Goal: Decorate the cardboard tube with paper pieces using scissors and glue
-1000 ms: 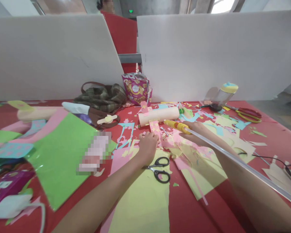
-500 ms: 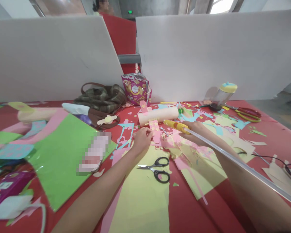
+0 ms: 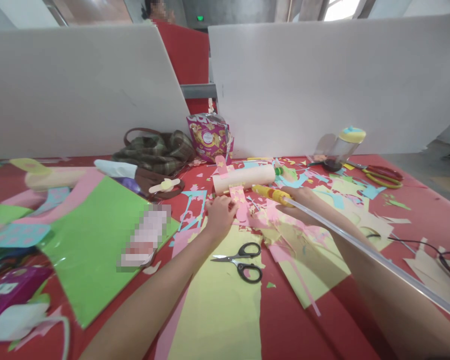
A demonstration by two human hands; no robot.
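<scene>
A cream-coloured roll [image 3: 251, 177] lies across the middle of the table, with a pink strip [image 3: 240, 204] with yellow shapes hanging from its front. My left hand [image 3: 221, 212] is beside this strip, fingers curled together; whatever is between them is too small to make out. To the right, my right hand [image 3: 299, 199] is wrapped round a yellow glue gun [image 3: 272, 194], whose tip points left near the roll. A long clear stick runs back from the gun over my right forearm. Black-handled scissors [image 3: 243, 261] lie slightly open on yellow paper [image 3: 225, 305] between my arms.
Green sheet [image 3: 93, 250], phone-like object [image 3: 146, 237] and purple box [image 3: 13, 290] are at left. Behind stand a plaid cloth [image 3: 161, 150], snack bag [image 3: 210, 137] and white panels [image 3: 322, 90]. Paper scraps, a bottle [image 3: 343, 150] and red-yellow scissors [image 3: 382, 176] lie right. A person is beyond.
The whole view has shifted very slightly. My left hand's fingers have moved a little beside the pink strip; my right hand still holds the glue gun in place.
</scene>
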